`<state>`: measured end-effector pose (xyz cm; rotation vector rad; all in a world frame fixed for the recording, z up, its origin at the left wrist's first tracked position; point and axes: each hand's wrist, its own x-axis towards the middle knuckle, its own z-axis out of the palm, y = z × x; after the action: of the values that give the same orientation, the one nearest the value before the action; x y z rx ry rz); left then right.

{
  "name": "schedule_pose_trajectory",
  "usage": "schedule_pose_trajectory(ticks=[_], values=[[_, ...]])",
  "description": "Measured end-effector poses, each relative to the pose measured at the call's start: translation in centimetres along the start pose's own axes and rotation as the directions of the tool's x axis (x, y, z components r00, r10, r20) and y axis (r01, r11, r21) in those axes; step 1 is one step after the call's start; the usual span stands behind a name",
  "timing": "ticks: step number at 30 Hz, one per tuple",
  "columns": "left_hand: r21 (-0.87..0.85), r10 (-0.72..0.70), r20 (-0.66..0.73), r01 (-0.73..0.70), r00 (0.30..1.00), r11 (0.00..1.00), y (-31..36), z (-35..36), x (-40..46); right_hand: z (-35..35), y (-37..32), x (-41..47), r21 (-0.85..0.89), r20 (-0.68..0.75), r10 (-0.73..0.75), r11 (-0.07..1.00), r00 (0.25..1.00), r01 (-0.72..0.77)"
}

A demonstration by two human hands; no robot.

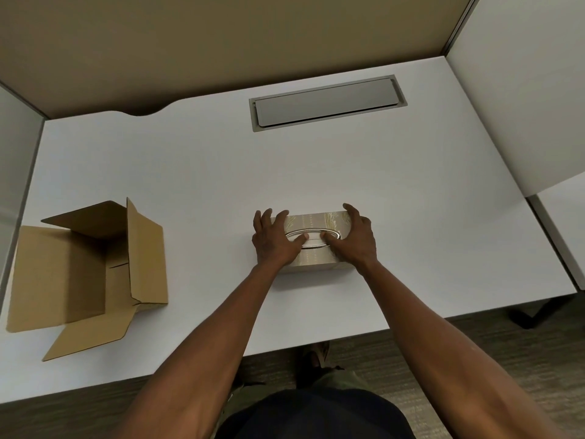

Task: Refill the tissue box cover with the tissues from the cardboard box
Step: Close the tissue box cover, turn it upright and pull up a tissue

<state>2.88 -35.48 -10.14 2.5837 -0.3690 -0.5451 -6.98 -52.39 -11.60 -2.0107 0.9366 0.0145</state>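
Observation:
A beige patterned tissue box cover (316,221) with a silver oval opening (311,239) sits on the white desk (395,217), near its front edge. My left hand (274,240) grips the cover's left end, thumb resting at the oval. My right hand (353,239) grips its right end, thumb also at the oval. No tissue shows through the opening. The brown cardboard box (82,277) stands at the left of the desk with all flaps open; I see only bare cardboard inside it.
A grey cable hatch (327,103) is set into the desk at the back. Beige partition walls (221,42) close off the back, and white panels stand on both sides. Carpet floor and my legs show below the desk's front edge.

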Motion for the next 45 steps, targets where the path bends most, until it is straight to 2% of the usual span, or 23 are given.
schedule_pose_trajectory(ticks=[5,11,19,25,30,39,45], values=[[0.036,-0.026,0.074,0.023,0.997,0.999,0.2,-0.3,0.5,-0.3,-0.1,0.2,0.026,0.032,0.017,1.000,0.999,-0.018],[0.039,-0.006,0.099,0.002,0.995,0.999,0.0,-0.5,0.7,-0.8,-0.2,-0.1,0.063,0.060,-0.003,0.998,0.998,-0.001],[-0.014,0.023,0.046,-0.022,0.999,1.000,-0.1,-0.8,1.1,-1.0,-0.9,0.3,-0.011,0.063,-0.051,0.999,0.997,0.052],[-0.074,-0.004,0.033,0.006,0.999,0.997,0.2,-0.9,1.2,-1.1,-1.1,0.5,0.012,0.059,-0.044,0.999,0.997,0.044],[-0.062,-0.004,0.036,0.006,0.999,0.998,0.4,-1.0,1.1,-1.4,-0.8,0.1,0.000,0.104,-0.083,0.997,0.991,0.083],[-0.006,-0.010,0.097,0.011,0.995,1.000,0.6,-1.3,1.3,-1.6,-0.9,0.2,0.014,0.098,-0.082,0.997,0.992,0.081],[0.016,-0.030,0.130,0.029,0.991,0.999,0.7,-1.2,1.6,-2.0,-1.3,1.5,-0.021,0.160,-0.077,0.996,0.984,0.082]])
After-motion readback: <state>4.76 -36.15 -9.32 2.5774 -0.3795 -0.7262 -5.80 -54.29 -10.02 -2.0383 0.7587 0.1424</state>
